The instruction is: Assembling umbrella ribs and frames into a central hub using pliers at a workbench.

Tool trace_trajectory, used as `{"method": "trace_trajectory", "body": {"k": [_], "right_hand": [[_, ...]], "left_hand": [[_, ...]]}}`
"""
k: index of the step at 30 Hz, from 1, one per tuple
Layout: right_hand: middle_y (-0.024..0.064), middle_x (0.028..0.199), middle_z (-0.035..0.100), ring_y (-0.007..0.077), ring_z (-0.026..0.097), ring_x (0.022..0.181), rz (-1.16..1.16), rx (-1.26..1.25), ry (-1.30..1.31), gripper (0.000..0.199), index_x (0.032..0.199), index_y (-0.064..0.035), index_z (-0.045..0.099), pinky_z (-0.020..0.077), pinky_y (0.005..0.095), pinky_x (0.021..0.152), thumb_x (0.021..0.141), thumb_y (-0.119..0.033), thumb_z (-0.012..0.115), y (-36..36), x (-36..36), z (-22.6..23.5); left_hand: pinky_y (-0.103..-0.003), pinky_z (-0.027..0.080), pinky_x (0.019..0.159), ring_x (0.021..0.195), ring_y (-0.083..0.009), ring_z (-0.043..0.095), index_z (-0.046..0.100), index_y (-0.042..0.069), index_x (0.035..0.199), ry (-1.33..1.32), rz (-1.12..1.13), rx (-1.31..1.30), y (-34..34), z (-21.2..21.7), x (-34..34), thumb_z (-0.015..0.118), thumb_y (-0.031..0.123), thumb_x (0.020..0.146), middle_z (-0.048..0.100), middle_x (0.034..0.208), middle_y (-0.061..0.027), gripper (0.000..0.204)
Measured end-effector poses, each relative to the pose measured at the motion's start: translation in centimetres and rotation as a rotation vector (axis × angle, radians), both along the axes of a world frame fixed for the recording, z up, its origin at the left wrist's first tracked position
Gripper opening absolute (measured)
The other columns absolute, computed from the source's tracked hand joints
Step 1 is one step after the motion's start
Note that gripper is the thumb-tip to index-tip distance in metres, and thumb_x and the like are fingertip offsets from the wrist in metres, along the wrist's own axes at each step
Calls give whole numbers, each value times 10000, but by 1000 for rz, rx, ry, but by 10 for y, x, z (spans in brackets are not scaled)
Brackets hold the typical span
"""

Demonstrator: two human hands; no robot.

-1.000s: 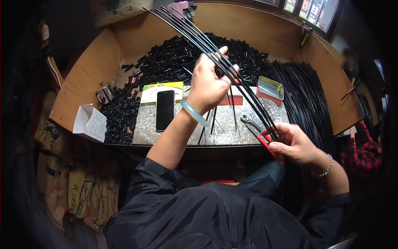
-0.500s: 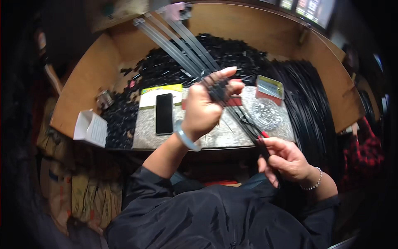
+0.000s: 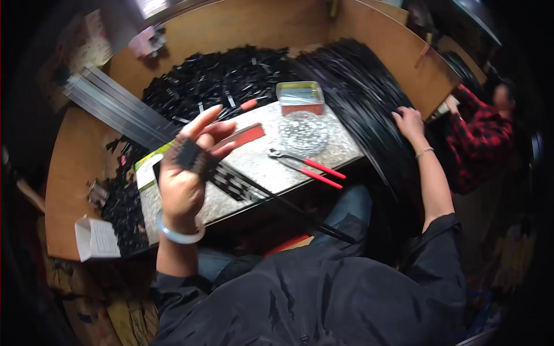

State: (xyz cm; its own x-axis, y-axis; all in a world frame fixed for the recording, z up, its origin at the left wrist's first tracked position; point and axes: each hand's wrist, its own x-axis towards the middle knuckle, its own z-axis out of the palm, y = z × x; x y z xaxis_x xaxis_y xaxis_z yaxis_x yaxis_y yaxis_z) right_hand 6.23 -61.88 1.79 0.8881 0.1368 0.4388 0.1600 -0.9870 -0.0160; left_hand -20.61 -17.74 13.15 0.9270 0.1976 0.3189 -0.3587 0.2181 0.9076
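Note:
My left hand (image 3: 183, 187) is raised over the work surface, closed around a bundle of thin black strips (image 3: 190, 157). Their long tails slant down toward my lap, and motion blurs them. Out to the right, my right hand (image 3: 411, 124) rests at the edge of a heap of long black strips (image 3: 363, 98), fingers a little apart. No strip shows lifted in it. A pair of red-handled pincers (image 3: 309, 167) lies on the pale speckled slab (image 3: 262, 164), jaws toward the far left. Beyond them sits a clear round dish (image 3: 303, 132) of small shiny pieces.
An open tin (image 3: 300, 98) of thin metal pins stands behind the dish. Short black pieces (image 3: 213, 81) heap along the back. Grey metal strips (image 3: 118, 109) lean at left, near a white box (image 3: 97, 237). Wooden walls (image 3: 248, 26) border the bench. Another person's checked sleeve (image 3: 482, 135) shows at right.
My right hand has let go of the pincers, now on the slab, and moved right to the long strips. My left hand still holds its bundle. The view has swung right.

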Motion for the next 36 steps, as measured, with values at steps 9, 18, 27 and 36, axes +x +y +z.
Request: {"method": "trace_trajectory", "body": {"k": [9, 18, 27, 36], "right_hand": [[157, 853, 597, 342, 577, 808, 176, 134, 25, 190, 843, -32, 607, 464, 430, 697, 848, -221, 591, -18, 15, -12], [220, 891, 589, 405, 564, 859, 63, 84, 17, 216, 885, -8, 514, 453, 463, 721, 909, -221, 486, -47, 29, -8], [128, 747, 630, 218, 608, 700, 386, 399, 81, 245, 930, 28, 616, 459, 315, 654, 901, -188, 503, 11, -38, 95], [-62, 599, 458, -3, 378, 473, 693, 1053, 784, 212, 1028, 10, 616, 291, 153, 417, 953, -125, 470, 152, -182, 123]], "left_hand": [[-245, 478, 808, 925, -141, 605, 540, 13, 1210, -28, -126, -14, -1, -10, 7, 529, 112, 914, 644, 997, -105, 312], [-244, 473, 797, 897, -126, 607, 555, 15, 1188, -43, -123, 55, -12, -9, 9, 559, 177, 913, 654, 935, -84, 319], [-233, 477, 805, 955, -131, 599, 486, 32, 1272, -13, -107, 20, -19, -15, 13, 561, 138, 907, 633, 1014, -72, 387], [-321, 470, 910, 1195, -203, 469, 400, 74, 1345, -91, -105, 161, -48, -19, 34, 553, 54, 891, 498, 1276, -99, 480]]}}
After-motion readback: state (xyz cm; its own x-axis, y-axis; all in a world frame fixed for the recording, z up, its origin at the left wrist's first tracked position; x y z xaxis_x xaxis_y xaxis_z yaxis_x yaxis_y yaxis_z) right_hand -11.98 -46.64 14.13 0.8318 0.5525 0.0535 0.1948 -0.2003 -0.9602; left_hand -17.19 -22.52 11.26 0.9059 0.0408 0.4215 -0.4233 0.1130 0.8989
